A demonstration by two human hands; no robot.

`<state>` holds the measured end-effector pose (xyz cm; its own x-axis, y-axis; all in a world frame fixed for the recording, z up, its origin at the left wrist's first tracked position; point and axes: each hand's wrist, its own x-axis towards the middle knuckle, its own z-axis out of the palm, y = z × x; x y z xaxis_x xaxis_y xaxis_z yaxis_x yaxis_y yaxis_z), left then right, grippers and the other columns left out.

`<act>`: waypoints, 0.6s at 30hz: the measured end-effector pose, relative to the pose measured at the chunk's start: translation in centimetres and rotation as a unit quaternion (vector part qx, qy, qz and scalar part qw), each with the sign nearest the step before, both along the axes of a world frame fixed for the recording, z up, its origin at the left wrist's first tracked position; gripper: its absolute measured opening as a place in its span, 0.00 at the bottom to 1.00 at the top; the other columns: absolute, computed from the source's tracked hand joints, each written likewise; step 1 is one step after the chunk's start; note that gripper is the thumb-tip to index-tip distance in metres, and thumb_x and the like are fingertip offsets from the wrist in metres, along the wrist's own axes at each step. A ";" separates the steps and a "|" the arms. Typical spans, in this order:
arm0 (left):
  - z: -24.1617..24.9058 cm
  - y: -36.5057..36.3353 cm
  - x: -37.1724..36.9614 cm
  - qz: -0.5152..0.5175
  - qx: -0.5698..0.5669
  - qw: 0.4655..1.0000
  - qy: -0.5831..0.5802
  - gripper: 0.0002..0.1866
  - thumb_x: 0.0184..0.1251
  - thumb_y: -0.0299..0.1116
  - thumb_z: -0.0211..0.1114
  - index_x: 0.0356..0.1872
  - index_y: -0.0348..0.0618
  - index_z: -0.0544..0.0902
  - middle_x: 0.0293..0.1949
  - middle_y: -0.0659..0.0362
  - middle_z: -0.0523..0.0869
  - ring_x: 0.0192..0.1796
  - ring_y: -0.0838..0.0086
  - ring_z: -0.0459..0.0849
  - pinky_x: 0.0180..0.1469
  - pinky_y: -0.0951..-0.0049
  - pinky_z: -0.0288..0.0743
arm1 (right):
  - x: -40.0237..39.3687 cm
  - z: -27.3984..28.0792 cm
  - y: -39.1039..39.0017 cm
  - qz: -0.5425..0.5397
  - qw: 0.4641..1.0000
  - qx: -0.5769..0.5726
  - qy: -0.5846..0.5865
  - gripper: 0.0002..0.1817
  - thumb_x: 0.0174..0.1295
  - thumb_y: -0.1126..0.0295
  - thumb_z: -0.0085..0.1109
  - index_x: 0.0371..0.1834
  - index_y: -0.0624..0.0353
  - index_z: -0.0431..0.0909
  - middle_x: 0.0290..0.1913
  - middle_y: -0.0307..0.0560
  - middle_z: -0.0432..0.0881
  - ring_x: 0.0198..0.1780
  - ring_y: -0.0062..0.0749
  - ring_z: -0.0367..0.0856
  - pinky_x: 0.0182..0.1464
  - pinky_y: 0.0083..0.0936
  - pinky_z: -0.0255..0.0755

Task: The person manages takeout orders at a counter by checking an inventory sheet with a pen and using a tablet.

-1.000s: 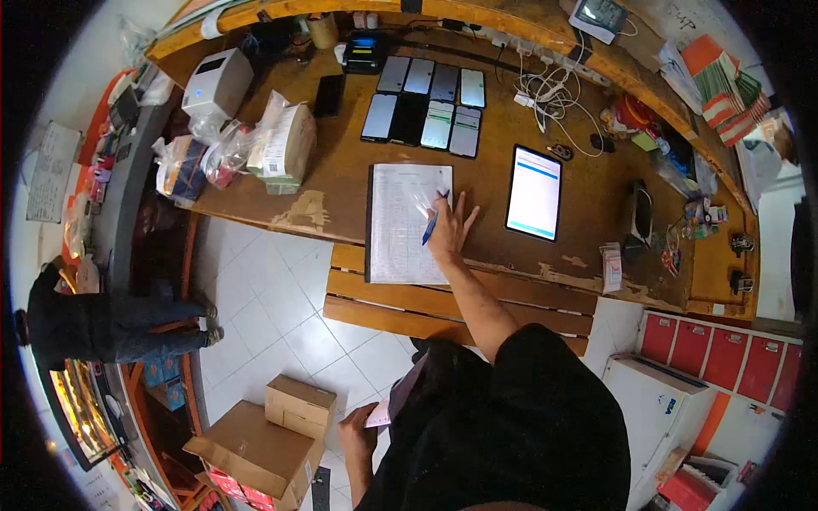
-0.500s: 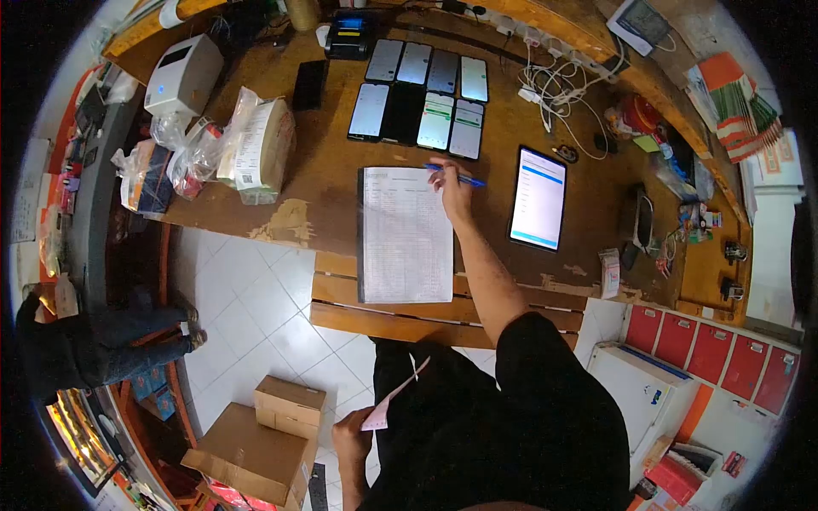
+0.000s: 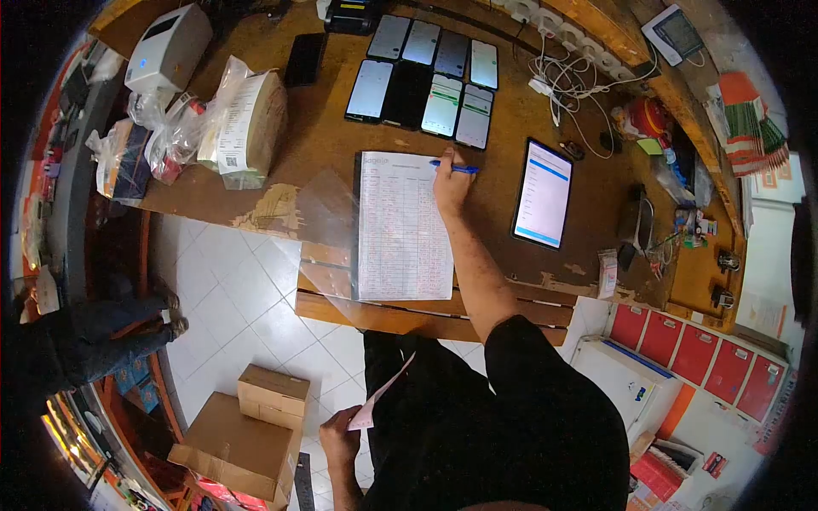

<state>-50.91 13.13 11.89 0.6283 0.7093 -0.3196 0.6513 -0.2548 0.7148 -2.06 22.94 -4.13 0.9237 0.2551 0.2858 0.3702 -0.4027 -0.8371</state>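
My right hand (image 3: 451, 189) is closed around a blue pen (image 3: 461, 169) and rests on the upper right edge of a printed table sheet (image 3: 405, 230). The sheet is ruled in columns with rows of reddish entries. A clear plastic cover (image 3: 328, 226) lies folded out to its left, past the bench edge. Low down, beside my leg, my left hand (image 3: 338, 437) pinches a pale pink paper slip (image 3: 366, 416). A tablet (image 3: 543, 194) with a lit form on its screen lies to the right of the sheet.
Several phones (image 3: 440, 104) lie in two rows beyond the sheet. Tangled white cables (image 3: 562, 89) are at the back right. Wrapped parcels (image 3: 247, 128) and a white printer (image 3: 169, 49) stand on the left. Cardboard boxes (image 3: 230, 439) are on the floor; a person's legs (image 3: 128, 336) show at left.
The clear cover has turned over to the left, baring the printed sheet. My right hand still holds the pen, its fingers now more tightly curled. The whole view has shifted slightly.
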 end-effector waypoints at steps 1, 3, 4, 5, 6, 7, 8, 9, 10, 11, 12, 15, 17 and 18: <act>0.2 0.0 0.0 -0.002 0.002 1.000 0.003 0.11 0.47 0.21 0.64 0.34 0.42 0.86 0.30 0.51 0.86 0.31 0.59 0.86 0.32 0.67 0.78 | -0.1 0.3 0.0 -0.006 1.000 -0.016 -0.016 0.18 0.66 0.61 0.48 0.28 0.65 0.78 0.22 0.53 0.79 0.22 0.42 0.77 0.28 0.34 0.71; 0.6 0.0 0.3 0.001 -0.001 1.000 0.010 0.11 0.47 0.21 0.64 0.34 0.42 0.85 0.30 0.51 0.86 0.31 0.59 0.86 0.32 0.66 0.78 | -0.1 0.5 -0.1 -0.015 0.999 -0.032 -0.033 0.20 0.67 0.59 0.47 0.26 0.66 0.76 0.18 0.48 0.78 0.19 0.32 0.76 0.27 0.28 0.71; 0.7 0.0 0.4 0.005 -0.004 1.000 0.017 0.11 0.47 0.21 0.63 0.34 0.42 0.85 0.30 0.51 0.86 0.31 0.59 0.86 0.32 0.66 0.78 | 0.0 0.5 -0.2 -0.046 0.988 0.127 0.081 0.20 0.68 0.58 0.47 0.29 0.66 0.76 0.20 0.50 0.78 0.20 0.31 0.76 0.27 0.27 0.73; 0.6 0.0 0.1 0.003 -0.002 1.000 0.016 0.11 0.47 0.21 0.63 0.34 0.42 0.85 0.30 0.51 0.86 0.31 0.59 0.86 0.32 0.66 0.78 | 0.1 0.6 -0.3 -0.076 0.937 0.282 0.191 0.20 0.68 0.57 0.46 0.33 0.66 0.77 0.22 0.51 0.79 0.22 0.31 0.77 0.28 0.25 0.74; 0.4 -0.2 -0.1 0.007 -0.003 1.000 0.015 0.11 0.47 0.21 0.63 0.34 0.42 0.85 0.30 0.51 0.86 0.32 0.58 0.86 0.33 0.66 0.78 | 0.4 1.2 -0.4 -0.074 0.937 0.285 0.189 0.20 0.68 0.57 0.46 0.33 0.66 0.77 0.22 0.51 0.79 0.22 0.31 0.77 0.28 0.25 0.74; 0.3 -0.2 -0.4 0.012 -0.003 1.000 0.015 0.11 0.47 0.21 0.63 0.34 0.42 0.85 0.31 0.51 0.87 0.32 0.58 0.86 0.33 0.66 0.78 | 0.9 2.1 -0.7 -0.110 0.897 0.377 0.203 0.19 0.69 0.58 0.46 0.36 0.65 0.76 0.24 0.53 0.79 0.24 0.31 0.78 0.28 0.24 0.75; 0.4 -0.3 -0.6 0.014 0.001 1.000 0.013 0.11 0.47 0.21 0.63 0.34 0.42 0.85 0.31 0.51 0.87 0.32 0.58 0.86 0.33 0.66 0.78 | 1.4 3.1 -0.9 -0.144 0.847 0.465 0.215 0.18 0.70 0.59 0.45 0.39 0.65 0.76 0.26 0.55 0.79 0.26 0.30 0.79 0.29 0.22 0.76; 0.5 -0.2 -0.7 0.013 0.007 1.000 0.011 0.11 0.47 0.21 0.64 0.34 0.42 0.85 0.31 0.51 0.87 0.32 0.58 0.86 0.34 0.66 0.78 | 0.6 4.1 -1.6 -0.091 0.891 0.404 0.185 0.14 0.69 0.64 0.48 0.35 0.64 0.79 0.29 0.50 0.81 0.31 0.30 0.80 0.32 0.23 0.76; 0.7 -0.2 -0.9 0.012 0.013 1.000 0.011 0.11 0.47 0.21 0.64 0.34 0.41 0.85 0.31 0.51 0.87 0.33 0.58 0.86 0.34 0.66 0.78 | -0.9 4.4 -2.2 -0.089 0.889 0.407 0.187 0.14 0.69 0.64 0.48 0.35 0.64 0.79 0.29 0.50 0.81 0.31 0.30 0.80 0.32 0.23 0.76; 0.9 -0.2 -1.2 0.013 0.015 1.000 0.014 0.11 0.47 0.21 0.64 0.34 0.41 0.85 0.31 0.51 0.87 0.33 0.58 0.86 0.34 0.66 0.78 | -2.9 4.6 -3.1 0.010 0.964 0.242 0.109 0.12 0.67 0.68 0.50 0.32 0.64 0.80 0.29 0.48 0.82 0.32 0.31 0.80 0.33 0.24 0.75; 0.9 -0.3 -1.4 0.024 0.011 1.000 0.006 0.11 0.47 0.21 0.64 0.34 0.42 0.85 0.31 0.51 0.87 0.33 0.58 0.86 0.34 0.66 0.78 | -5.0 4.8 -4.1 0.110 0.991 0.067 0.025 0.10 0.66 0.71 0.53 0.29 0.63 0.80 0.29 0.46 0.82 0.33 0.31 0.80 0.34 0.25 0.75; 0.9 -0.5 -2.3 0.042 0.013 0.999 0.002 0.11 0.47 0.21 0.65 0.34 0.42 0.85 0.31 0.51 0.87 0.33 0.58 0.86 0.35 0.66 0.78 | -13.6 2.9 -5.7 0.379 0.910 0.085 -0.144 0.03 0.54 0.78 0.63 0.25 0.57 0.81 0.24 0.43 0.79 0.30 0.35 0.79 0.34 0.32 0.71; 1.5 -0.4 -3.0 0.048 0.019 0.999 0.008 0.11 0.48 0.21 0.65 0.34 0.42 0.85 0.31 0.50 0.87 0.33 0.57 0.86 0.35 0.66 0.78 | -19.1 8.1 -6.1 0.470 0.860 -0.034 -0.197 0.17 0.44 0.58 0.73 0.30 0.57 0.80 0.38 0.48 0.81 0.47 0.41 0.77 0.44 0.41 0.69; 1.9 -0.4 -3.3 0.049 0.021 0.998 0.013 0.11 0.48 0.21 0.65 0.34 0.42 0.85 0.31 0.50 0.87 0.34 0.57 0.86 0.35 0.66 0.78 | -21.3 8.8 -6.0 0.515 0.839 -0.138 -0.106 0.20 0.51 0.62 0.65 0.47 0.56 0.77 0.55 0.51 0.76 0.63 0.47 0.66 0.58 0.51 0.62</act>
<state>-54.20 12.76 13.81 0.5474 0.7799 -0.3035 0.6930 -0.2192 0.6868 -23.39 16.94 4.69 0.1080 0.9708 0.2143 0.7700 0.0547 -0.6357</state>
